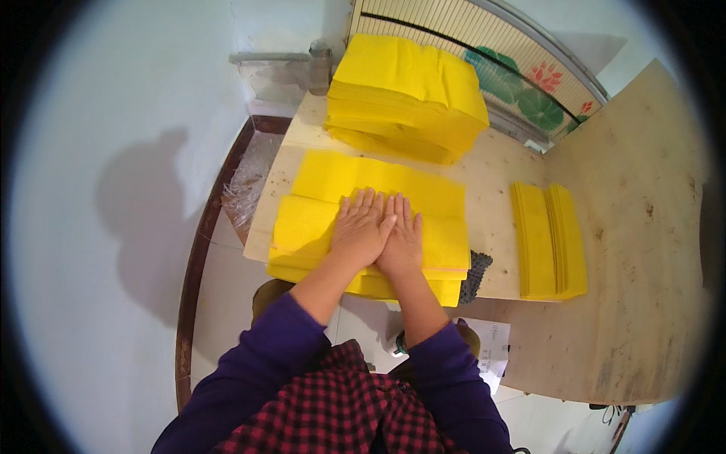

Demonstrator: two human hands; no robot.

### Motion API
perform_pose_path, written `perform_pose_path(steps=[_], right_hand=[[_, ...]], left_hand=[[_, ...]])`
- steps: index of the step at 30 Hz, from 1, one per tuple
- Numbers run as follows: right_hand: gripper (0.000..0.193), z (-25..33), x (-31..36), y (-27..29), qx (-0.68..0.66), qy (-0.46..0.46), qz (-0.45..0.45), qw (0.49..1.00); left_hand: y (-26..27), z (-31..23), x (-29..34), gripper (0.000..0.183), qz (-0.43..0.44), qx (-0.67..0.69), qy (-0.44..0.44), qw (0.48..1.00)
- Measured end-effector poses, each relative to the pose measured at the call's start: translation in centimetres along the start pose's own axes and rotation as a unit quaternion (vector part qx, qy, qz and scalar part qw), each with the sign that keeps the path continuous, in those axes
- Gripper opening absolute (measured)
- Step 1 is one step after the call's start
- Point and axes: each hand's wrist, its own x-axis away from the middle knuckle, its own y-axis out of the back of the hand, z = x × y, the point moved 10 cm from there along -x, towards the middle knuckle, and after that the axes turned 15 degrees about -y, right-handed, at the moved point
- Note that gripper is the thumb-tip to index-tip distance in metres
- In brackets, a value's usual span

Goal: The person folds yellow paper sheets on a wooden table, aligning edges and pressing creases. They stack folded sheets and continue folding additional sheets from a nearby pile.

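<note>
Both of my hands lie flat, side by side, on a stack of yellow fabric sheets (302,231) at the near edge of the wooden table. My left hand (363,227) has its fingers stretched forward, its thumb overlapping the edge of my right hand (402,238). The right hand's fingers also point away from me. A fold line crosses the top sheet near my fingertips, and its far part lies on the table. Several layers hang over the near edge. Neither hand grips anything.
Behind, a tall stack of yellow sheets (408,91) stands on the table (499,163). Two narrow yellow bundles (548,242) lie at the right, beside an upright wooden panel (628,250). A dark grey textured cloth (475,276) touches the near stack. A glass jar (320,68) stands far left.
</note>
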Motion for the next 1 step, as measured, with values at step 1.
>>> perform_pose_path(steps=[1], right_hand=[[0.077,-0.68,-0.26,-1.01,0.001,-0.016,-0.003,1.0]], left_hand=[[-0.61,0.91,0.88,0.065,0.007,-0.038,-0.014,0.999]])
